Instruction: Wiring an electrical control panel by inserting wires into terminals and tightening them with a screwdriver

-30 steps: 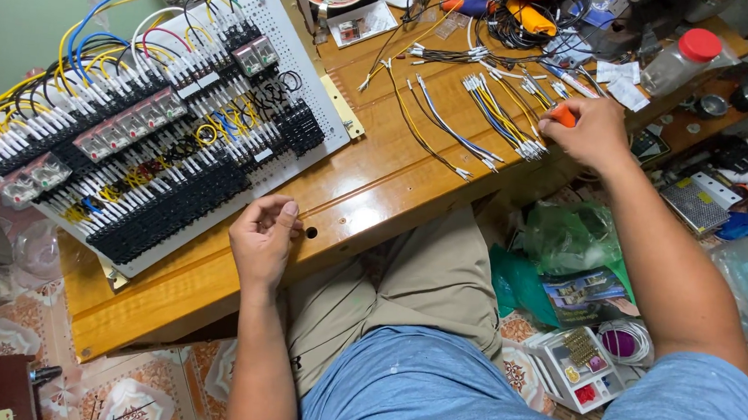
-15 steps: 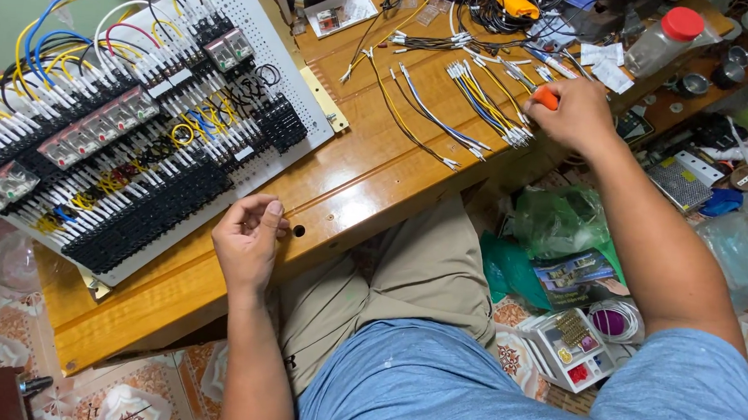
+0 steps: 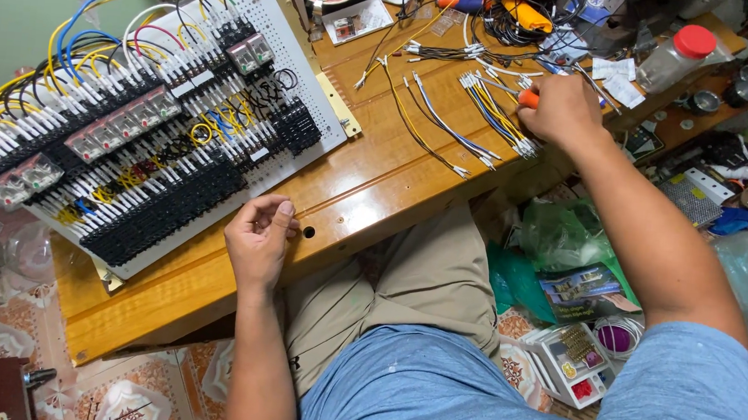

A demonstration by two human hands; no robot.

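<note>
Since a second ago my right hand (image 3: 563, 111) has stayed curled round the orange tool (image 3: 529, 98) over the far wires (image 3: 494, 118); left hand (image 3: 258, 239), fingers loosely curled and empty, remains at the table (image 3: 366, 201) edge.

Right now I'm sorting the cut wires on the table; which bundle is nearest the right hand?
The blue-and-yellow wire bundle, lying right by the right hand; the other bundles lie farther left.
</note>
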